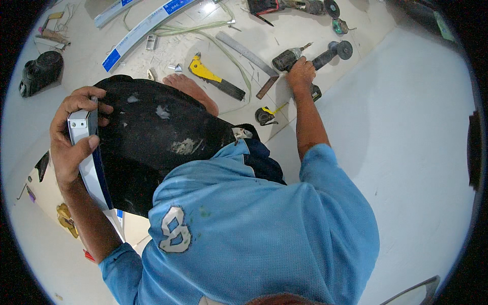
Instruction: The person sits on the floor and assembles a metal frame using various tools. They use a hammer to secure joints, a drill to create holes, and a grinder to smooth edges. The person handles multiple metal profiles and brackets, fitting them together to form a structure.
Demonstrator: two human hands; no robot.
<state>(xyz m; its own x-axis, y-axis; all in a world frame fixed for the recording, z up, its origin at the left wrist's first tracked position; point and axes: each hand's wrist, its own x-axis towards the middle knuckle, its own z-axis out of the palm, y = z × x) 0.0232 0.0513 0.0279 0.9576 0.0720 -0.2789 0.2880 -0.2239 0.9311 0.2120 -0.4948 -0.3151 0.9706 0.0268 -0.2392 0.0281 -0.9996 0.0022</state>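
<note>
My left hand (pixel 71 134) is wrapped round the end of a long white metal profile (pixel 79 123), which runs back along my left forearm beside my dark trousers. Two small holes show in its end face. At the upper right, the fingers of my right hand (pixel 302 73) close round the handle of a cordless drill (pixel 285 59). A bit points out of its chuck, up and to the right, and its battery shows below the hand. An angle grinder (pixel 327 55) lies just beyond the drill.
A try square (pixel 249 55), yellow-and-black hand riveter (pixel 216 76) and tape measure (pixel 265 116) lie on the tiled floor. Farther off are blue-and-white profiles (pixel 145 33), a pale cable (pixel 229 56) and a red-and-black power tool (pixel 290 6). A black tool case (pixel 41 73) sits left; a white wall (pixel 386 127) rises right.
</note>
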